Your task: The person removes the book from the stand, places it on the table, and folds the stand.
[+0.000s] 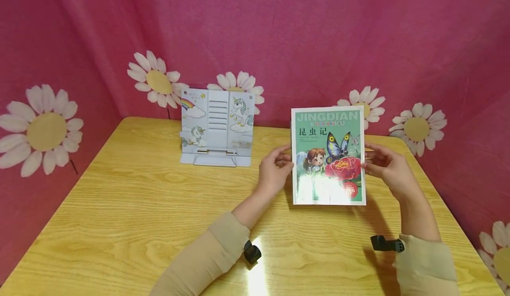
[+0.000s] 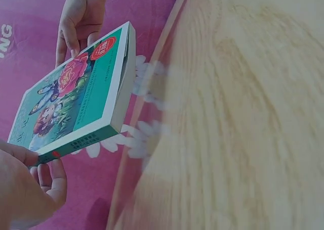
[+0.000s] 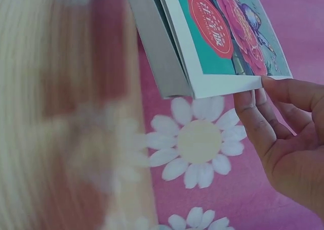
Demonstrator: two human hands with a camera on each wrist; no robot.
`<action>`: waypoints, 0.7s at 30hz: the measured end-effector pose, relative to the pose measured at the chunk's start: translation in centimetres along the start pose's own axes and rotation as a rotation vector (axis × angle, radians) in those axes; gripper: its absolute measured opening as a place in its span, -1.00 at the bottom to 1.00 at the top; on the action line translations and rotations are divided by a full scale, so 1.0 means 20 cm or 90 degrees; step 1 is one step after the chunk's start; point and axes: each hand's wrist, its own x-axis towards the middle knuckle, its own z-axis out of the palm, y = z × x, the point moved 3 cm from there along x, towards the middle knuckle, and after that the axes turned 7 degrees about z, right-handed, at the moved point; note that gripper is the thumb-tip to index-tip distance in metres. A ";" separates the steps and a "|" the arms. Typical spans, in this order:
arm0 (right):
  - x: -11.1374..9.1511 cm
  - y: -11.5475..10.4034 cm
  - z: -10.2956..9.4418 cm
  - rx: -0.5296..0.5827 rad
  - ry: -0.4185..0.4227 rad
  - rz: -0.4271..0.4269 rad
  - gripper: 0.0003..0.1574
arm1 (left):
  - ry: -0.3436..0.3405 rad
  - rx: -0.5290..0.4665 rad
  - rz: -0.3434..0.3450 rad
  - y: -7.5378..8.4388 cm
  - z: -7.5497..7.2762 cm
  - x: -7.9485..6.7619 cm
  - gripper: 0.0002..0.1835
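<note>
A closed book with a green, white-bordered cover showing a butterfly, a red flower and a child is held up above the table, front cover toward the head camera. My left hand grips its left side, thumb in front and fingers behind; in the left wrist view that is the green spine. On the opposite side my right hand pinches the edge between thumb and fingers. The thick page block shows at the book's bottom in the right wrist view. Light glares off the lower cover.
A pale unicorn-printed book stand stands upright at the back of the wooden table, left of the book, with a wire holder at its foot. A pink curtain with white daisies hangs behind and along both sides.
</note>
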 end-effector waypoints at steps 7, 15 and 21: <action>0.02 0.07 0.00 -0.011 -0.018 0.042 -0.30 | -0.019 -0.005 -0.032 -0.04 0.05 0.00 -0.45; 0.04 0.12 -0.01 -0.008 -0.032 0.077 -0.28 | -0.035 0.009 -0.058 -0.10 0.11 0.02 -0.32; 0.07 0.18 -0.03 -0.026 -0.060 0.093 -0.24 | -0.051 0.031 -0.075 -0.14 0.17 0.04 -0.23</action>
